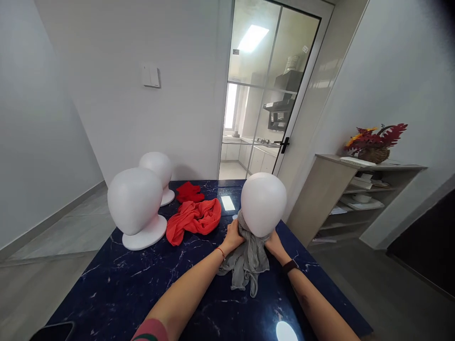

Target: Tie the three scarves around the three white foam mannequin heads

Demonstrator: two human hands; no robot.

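Observation:
A white mannequin head (263, 201) stands on the dark blue marbled table (209, 303) in front of me. Around its neck goes a grey scarf (249, 265), whose loose ends hang down the front onto the tabletop. On the left of the neck, my left hand (234, 236) is closed on the scarf. My right hand (273, 242) reaches in at the right side of the neck, beside the scarf; the mannequin head hides its fingers, so its grip does not show.
Two more white mannequin heads, a nearer one (137, 201) and a farther one (156, 166), stand at the left. A coral-red scarf (195, 218) and a darker red cloth (190, 192) lie beside them. A glass door (263, 90) and a shelf unit (313, 189) are beyond the table.

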